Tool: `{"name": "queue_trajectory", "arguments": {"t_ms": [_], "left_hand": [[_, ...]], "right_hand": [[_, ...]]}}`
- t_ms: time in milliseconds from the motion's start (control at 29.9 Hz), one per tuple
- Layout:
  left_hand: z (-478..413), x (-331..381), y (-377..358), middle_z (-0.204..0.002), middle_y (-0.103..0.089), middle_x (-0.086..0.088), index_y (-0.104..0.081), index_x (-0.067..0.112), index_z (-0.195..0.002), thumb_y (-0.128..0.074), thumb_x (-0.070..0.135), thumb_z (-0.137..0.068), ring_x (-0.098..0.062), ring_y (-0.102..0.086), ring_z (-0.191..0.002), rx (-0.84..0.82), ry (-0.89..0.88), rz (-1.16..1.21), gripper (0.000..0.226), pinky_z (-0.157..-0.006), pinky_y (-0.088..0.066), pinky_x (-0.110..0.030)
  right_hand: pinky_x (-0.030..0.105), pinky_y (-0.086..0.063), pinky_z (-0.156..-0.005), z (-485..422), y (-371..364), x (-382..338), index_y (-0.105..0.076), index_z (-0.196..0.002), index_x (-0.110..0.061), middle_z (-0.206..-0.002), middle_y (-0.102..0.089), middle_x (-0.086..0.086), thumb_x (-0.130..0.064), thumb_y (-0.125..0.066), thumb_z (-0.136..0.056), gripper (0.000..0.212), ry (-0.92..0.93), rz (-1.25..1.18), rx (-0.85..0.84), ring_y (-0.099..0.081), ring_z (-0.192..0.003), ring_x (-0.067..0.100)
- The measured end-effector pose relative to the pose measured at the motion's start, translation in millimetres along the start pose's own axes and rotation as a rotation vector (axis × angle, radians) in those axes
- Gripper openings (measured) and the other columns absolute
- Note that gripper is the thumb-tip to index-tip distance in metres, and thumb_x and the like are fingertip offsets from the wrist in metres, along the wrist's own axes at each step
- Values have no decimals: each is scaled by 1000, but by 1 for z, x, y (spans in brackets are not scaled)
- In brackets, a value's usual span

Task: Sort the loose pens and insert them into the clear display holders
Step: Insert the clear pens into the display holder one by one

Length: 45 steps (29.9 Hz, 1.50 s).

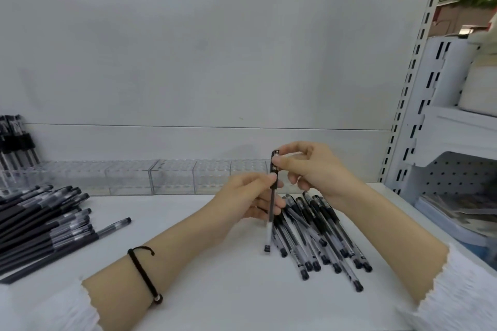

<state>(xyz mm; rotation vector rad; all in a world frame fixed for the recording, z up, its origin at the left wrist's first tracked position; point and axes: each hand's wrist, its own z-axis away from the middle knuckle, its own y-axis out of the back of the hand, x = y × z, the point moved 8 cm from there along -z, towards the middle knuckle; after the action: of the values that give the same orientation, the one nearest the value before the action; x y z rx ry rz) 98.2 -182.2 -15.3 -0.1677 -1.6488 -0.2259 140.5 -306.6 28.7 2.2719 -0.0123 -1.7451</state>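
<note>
One black-capped pen (271, 212) stands nearly upright above the white shelf. My left hand (250, 199) grips its barrel at mid-length. My right hand (309, 166) pinches the cap end at the top between thumb and fingers. Under my hands lies a loose pile of clear-barrelled black pens (320, 236). A row of clear display holders (172, 177) runs along the back of the shelf, partly hidden behind my hands. The far-left holder (16, 169) has several pens (16, 140) standing in it.
A big heap of black pens (40, 223) covers the left of the shelf, with one stray pen (114, 226) beside it. White slotted shelf uprights (411, 88) and a pegboard unit (457, 177) stand at the right, with a stack of booklets (457, 212) below.
</note>
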Motion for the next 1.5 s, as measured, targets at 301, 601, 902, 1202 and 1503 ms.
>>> {"name": "queue_trajectory", "arguments": {"t_ms": [301, 601, 902, 1202, 1503], "left_hand": [[-4, -15, 12, -55, -47, -1, -56, 7, -94, -36, 19, -103, -12, -38, -41, 172, 154, 527, 25, -39, -34, -20], [-6, -19, 21, -54, -47, 0, -56, 8, -94, -39, 19, -104, -9, -39, -42, 269, 70, 377, 22, -37, -31, -20], [-5, -26, 26, -52, -54, 1, -57, 9, -92, -41, 20, -103, -10, -47, -43, 333, 115, 349, 22, -40, -38, -21], [-3, -27, 22, -53, -53, -1, -56, 8, -91, -41, 19, -103, -12, -46, -46, 304, 148, 473, 22, -42, -40, -21], [-1, -18, 14, -70, -73, -9, -55, 6, -92, -40, 20, -104, -18, -70, -60, 251, 124, 456, 24, -56, -58, -27]], "right_hand": [[33, -55, -71, 0, -1, 20, -70, -72, -20, -68, -67, -7, -50, -78, -71, 32, -26, 890, -70, -64, -71, 11], [33, -55, -76, 5, -7, 28, -71, -71, -20, -75, -71, 0, -33, -79, -69, 16, -136, 891, -150, -68, -78, 17], [37, -56, -82, 12, -16, 21, -71, -75, -22, -75, -66, -10, -40, -80, -72, 21, -103, 958, -200, -64, -81, 11], [30, -55, -72, 13, -21, 20, -73, -76, -21, -76, -70, -8, -34, -73, -68, 16, -115, 1028, -154, -65, -77, 11], [14, -17, -35, 6, -10, 24, -50, -61, -15, -55, -52, -2, -11, -66, -84, 28, -268, -1, -134, -33, -37, 5]]}}
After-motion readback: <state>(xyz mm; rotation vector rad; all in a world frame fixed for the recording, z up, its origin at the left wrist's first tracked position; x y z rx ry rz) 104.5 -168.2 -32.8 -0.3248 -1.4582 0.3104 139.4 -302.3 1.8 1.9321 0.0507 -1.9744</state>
